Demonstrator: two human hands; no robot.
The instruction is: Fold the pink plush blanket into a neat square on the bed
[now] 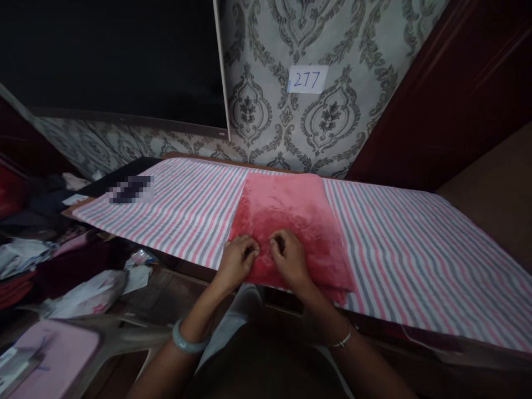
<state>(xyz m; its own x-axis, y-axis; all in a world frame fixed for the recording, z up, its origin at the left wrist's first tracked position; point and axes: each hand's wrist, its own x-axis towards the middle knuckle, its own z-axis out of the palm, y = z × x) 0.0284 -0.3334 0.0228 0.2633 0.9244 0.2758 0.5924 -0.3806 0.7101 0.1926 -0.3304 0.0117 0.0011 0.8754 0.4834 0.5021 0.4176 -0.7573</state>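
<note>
A folded red plush cloth (291, 205) with a velvety pile lies in the middle of a striped sheet. Its lower part looks darker, where the pile lies differently. Over the left side of this darker part is my left hand (239, 257), thumb and fingertips pinched together. A short gap to the right, my right hand (288, 255) is curled in a similar pinch, facing the left one. Whatever the fingertips hold is too small or hidden to make out.
The pink, grey and white striped sheet (407, 238) covers a long table against a patterned wall. A large dark screen (116, 61) hangs at the upper left. Clothes and bags (89, 291) are piled at left, near a pink board (62, 354) on a chair.
</note>
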